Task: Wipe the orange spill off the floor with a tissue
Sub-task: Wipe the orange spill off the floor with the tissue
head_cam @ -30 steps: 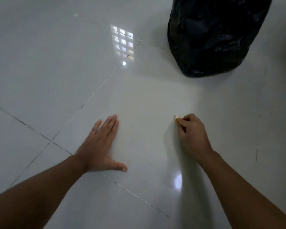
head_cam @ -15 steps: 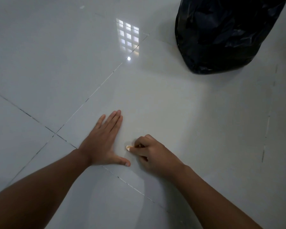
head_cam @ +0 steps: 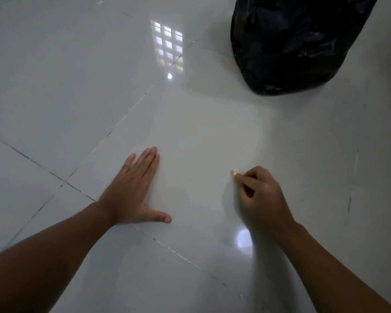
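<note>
The left hand (head_cam: 131, 188) lies flat and open on the shiny white tile floor (head_cam: 201, 132), left of the little tissue, likely to hold the body steady. The right hand (head_cam: 261, 197) pinches the tiny balled-up tissue (head_cam: 235, 172), stained orange, tight and presses it down to rub. No orange spill shows. A big black plastic bag (head_cam: 291, 41) sits beyond the tissue, maybe for trash.
</note>
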`<state>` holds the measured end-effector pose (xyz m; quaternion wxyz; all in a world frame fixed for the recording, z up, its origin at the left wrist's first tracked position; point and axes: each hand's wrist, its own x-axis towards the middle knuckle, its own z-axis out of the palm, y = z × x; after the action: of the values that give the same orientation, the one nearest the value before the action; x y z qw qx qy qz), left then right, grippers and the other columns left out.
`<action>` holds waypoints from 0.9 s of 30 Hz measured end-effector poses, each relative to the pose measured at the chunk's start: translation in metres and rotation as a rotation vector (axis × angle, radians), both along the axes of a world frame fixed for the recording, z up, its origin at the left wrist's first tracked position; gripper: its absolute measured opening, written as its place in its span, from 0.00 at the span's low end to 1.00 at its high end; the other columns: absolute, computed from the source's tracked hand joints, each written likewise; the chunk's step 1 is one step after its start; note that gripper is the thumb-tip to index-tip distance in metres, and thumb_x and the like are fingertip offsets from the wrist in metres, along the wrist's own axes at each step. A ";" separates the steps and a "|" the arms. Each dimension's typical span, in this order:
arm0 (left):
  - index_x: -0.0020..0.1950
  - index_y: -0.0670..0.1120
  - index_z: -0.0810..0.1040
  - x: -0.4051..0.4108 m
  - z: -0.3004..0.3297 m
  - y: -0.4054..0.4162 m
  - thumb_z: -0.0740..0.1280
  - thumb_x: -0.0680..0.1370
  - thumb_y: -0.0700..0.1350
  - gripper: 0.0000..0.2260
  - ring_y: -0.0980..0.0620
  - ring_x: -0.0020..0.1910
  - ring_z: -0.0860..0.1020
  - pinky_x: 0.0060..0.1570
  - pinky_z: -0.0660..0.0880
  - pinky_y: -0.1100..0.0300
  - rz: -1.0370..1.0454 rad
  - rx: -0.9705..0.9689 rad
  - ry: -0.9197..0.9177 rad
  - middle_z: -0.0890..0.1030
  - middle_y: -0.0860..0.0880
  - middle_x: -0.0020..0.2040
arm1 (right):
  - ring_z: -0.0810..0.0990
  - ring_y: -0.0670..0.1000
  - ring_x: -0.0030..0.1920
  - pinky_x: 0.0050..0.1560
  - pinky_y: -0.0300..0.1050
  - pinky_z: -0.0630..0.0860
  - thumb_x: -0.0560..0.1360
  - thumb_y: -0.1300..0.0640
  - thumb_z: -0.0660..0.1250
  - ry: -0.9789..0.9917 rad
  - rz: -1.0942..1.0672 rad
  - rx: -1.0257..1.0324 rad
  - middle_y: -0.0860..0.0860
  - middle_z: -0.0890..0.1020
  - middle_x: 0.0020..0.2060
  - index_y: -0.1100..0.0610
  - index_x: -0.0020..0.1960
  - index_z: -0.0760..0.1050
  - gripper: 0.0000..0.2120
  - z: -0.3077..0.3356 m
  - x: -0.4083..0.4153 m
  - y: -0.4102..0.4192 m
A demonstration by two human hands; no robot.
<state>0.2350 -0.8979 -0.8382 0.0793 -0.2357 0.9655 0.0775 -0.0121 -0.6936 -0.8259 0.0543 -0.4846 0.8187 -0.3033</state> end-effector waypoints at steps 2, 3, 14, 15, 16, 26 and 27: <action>0.81 0.37 0.47 0.000 -0.001 0.000 0.55 0.60 0.86 0.66 0.47 0.82 0.42 0.79 0.47 0.42 -0.002 -0.005 -0.001 0.44 0.42 0.82 | 0.73 0.50 0.39 0.42 0.42 0.72 0.79 0.56 0.66 0.002 0.167 -0.021 0.50 0.74 0.37 0.58 0.48 0.83 0.08 -0.003 0.022 0.007; 0.81 0.37 0.47 0.000 -0.001 0.000 0.55 0.61 0.85 0.66 0.48 0.82 0.41 0.79 0.47 0.42 -0.005 -0.006 -0.002 0.43 0.42 0.82 | 0.73 0.50 0.40 0.43 0.41 0.72 0.79 0.57 0.67 0.001 0.236 -0.022 0.50 0.75 0.39 0.58 0.50 0.83 0.08 -0.005 0.030 0.006; 0.81 0.38 0.46 0.001 0.001 0.001 0.55 0.62 0.85 0.65 0.48 0.81 0.40 0.79 0.45 0.43 -0.003 0.004 -0.011 0.43 0.42 0.82 | 0.80 0.59 0.46 0.50 0.41 0.73 0.79 0.54 0.67 -0.007 -0.382 0.114 0.59 0.80 0.45 0.60 0.53 0.84 0.12 0.004 -0.111 0.012; 0.81 0.38 0.46 0.001 0.001 0.001 0.55 0.62 0.85 0.65 0.48 0.81 0.41 0.79 0.46 0.43 -0.003 0.005 -0.011 0.44 0.42 0.82 | 0.80 0.59 0.47 0.51 0.38 0.70 0.79 0.54 0.67 -0.013 -0.393 0.156 0.60 0.80 0.47 0.60 0.54 0.84 0.12 0.005 -0.118 0.016; 0.81 0.37 0.47 0.001 0.001 0.001 0.55 0.62 0.85 0.65 0.47 0.82 0.42 0.79 0.47 0.42 -0.006 0.008 -0.012 0.44 0.41 0.82 | 0.80 0.59 0.47 0.49 0.36 0.68 0.79 0.55 0.67 -0.017 -0.378 0.194 0.60 0.80 0.47 0.61 0.53 0.84 0.11 0.006 -0.118 0.017; 0.81 0.38 0.47 0.000 0.003 0.003 0.52 0.62 0.84 0.64 0.48 0.81 0.42 0.79 0.45 0.43 0.000 0.012 -0.015 0.45 0.41 0.82 | 0.75 0.49 0.42 0.44 0.35 0.69 0.79 0.59 0.67 -0.107 0.342 0.085 0.52 0.79 0.42 0.57 0.57 0.83 0.09 0.014 0.051 0.048; 0.81 0.38 0.46 0.000 0.003 0.003 0.52 0.61 0.85 0.64 0.48 0.81 0.41 0.79 0.44 0.43 0.003 0.014 -0.023 0.44 0.42 0.82 | 0.76 0.50 0.42 0.43 0.37 0.72 0.78 0.61 0.69 -0.106 0.271 0.057 0.52 0.79 0.42 0.57 0.56 0.84 0.09 0.013 0.043 0.061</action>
<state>0.2350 -0.8953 -0.8349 0.0922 -0.2376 0.9635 0.0815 0.0307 -0.6321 -0.8127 0.1518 -0.5721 0.7500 -0.2951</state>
